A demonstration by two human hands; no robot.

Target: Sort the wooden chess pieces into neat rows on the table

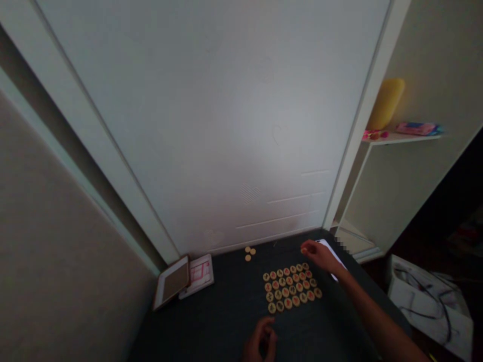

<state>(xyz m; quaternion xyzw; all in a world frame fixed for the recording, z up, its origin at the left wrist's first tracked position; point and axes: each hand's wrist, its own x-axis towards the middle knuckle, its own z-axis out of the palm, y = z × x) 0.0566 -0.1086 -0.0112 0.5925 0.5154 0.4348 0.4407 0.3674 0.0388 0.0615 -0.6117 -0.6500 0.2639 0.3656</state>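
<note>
Several round wooden game pieces (290,287) with red and dark marks lie in a neat grid on a dark surface (226,311). Three more pieces (249,253) sit apart near the wall. My right hand (316,254) reaches past the grid's far right corner, fingers curled in a pinch on what looks like one piece at its tips. My left hand (261,343) hovers at the bottom edge of the view, just in front of the grid, fingers bent and loosely closed; whether it holds anything is hidden.
A framed board (172,281) and a pink-printed sheet (199,274) lie at the left. White paper (334,254) lies under my right hand. A white wall panel (226,125) rises behind. A shelf (400,138) at right holds a yellow object (387,103). A white bag (430,301) sits on the floor.
</note>
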